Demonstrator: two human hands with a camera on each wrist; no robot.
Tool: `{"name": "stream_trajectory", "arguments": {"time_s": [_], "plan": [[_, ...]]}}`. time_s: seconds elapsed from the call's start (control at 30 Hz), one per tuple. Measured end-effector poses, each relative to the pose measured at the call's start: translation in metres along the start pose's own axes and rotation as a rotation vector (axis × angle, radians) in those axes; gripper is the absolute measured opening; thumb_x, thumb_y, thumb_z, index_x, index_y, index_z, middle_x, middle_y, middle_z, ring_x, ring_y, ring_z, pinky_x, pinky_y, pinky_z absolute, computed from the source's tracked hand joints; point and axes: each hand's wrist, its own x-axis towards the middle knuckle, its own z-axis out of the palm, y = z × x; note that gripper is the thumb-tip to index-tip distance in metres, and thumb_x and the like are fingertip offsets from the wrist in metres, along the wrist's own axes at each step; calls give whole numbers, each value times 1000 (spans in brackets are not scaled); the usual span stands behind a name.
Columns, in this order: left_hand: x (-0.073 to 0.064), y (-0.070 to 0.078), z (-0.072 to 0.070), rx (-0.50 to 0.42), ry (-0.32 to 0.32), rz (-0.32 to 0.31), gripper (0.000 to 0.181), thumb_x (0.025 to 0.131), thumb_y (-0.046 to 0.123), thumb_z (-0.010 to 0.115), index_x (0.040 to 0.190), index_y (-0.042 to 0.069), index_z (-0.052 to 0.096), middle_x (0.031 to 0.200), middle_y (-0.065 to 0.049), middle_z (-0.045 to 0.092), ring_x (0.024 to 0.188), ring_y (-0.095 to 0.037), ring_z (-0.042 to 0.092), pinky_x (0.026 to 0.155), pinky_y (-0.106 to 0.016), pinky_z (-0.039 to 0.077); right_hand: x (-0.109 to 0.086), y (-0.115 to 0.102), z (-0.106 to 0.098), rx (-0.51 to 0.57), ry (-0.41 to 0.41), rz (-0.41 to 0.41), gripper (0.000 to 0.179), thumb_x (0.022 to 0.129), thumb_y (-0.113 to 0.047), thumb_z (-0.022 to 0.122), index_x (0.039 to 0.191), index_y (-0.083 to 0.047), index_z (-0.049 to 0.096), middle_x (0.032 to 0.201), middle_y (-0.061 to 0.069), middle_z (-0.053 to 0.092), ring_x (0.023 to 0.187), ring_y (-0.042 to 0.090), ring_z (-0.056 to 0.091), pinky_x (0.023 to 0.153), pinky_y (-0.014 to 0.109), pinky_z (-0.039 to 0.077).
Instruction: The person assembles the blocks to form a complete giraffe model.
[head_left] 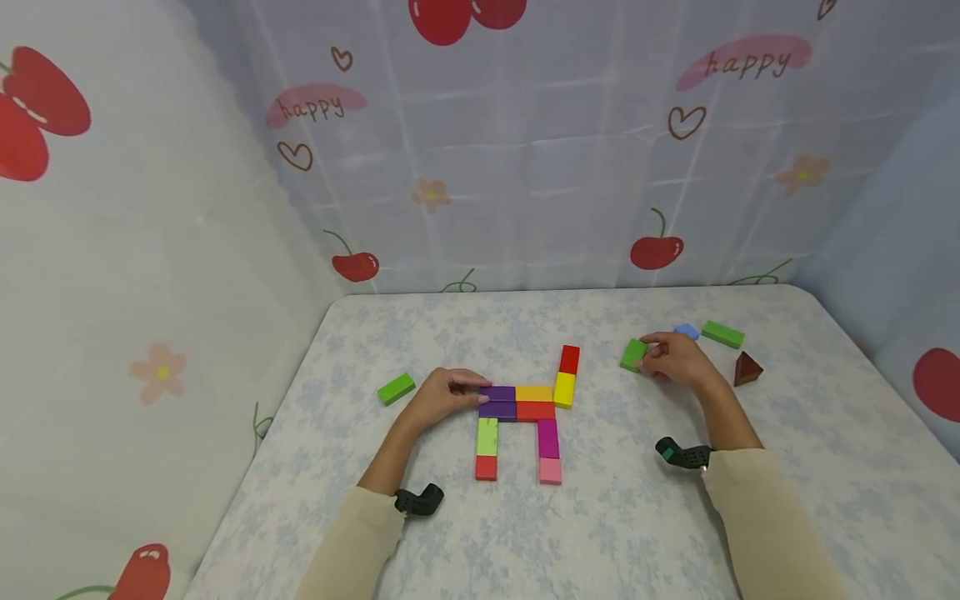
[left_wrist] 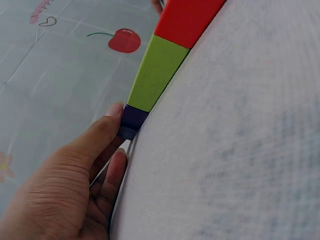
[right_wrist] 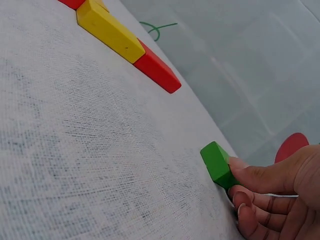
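Observation:
Coloured wooden blocks lie flat in a four-legged figure: purple blocks, an orange block and a red block form the body. A light green block and a magenta block run down from it, ending in red and pink. A yellow block with a red one above slants up at the right. My left hand holds the left ends of the purple blocks between thumb and fingers. To the right, my right hand pinches a green block at the table surface.
Another green block lies left of my left hand. Beyond my right hand are a blue piece, partly hidden, a green block and a brown triangular block. Patterned curtains stand behind the table.

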Motion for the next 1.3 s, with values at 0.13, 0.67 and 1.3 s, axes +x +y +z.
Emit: {"name": "stream_trajectory", "arguments": {"time_s": [0.13, 0.67, 1.3], "plan": [[1, -1, 0, 7, -4, 7, 26, 87, 26, 84, 112, 23, 81, 108, 7, 74, 78, -15, 60, 68, -27, 48, 4, 2, 3, 51, 31, 56, 63, 92, -9, 75, 143, 13, 45, 90, 11, 66, 70, 15, 64, 63, 30, 55], [0, -3, 1, -4, 6, -7, 24, 87, 25, 83, 111, 24, 81, 108, 7, 74, 79, -16, 60, 68, -27, 48, 22, -3, 14, 171, 62, 60, 58, 93, -5, 74, 140, 12, 45, 84, 9, 66, 63, 11, 69, 63, 28, 58], [-1, 4, 2, -23, 12, -25, 26, 88, 18, 82, 114, 16, 80, 111, 0, 74, 79, -12, 59, 69, -25, 47, 48, -16, 48, 85, 159, 22, 58, 97, -14, 71, 148, -1, 49, 89, 15, 71, 55, 15, 59, 54, 29, 55]]}}
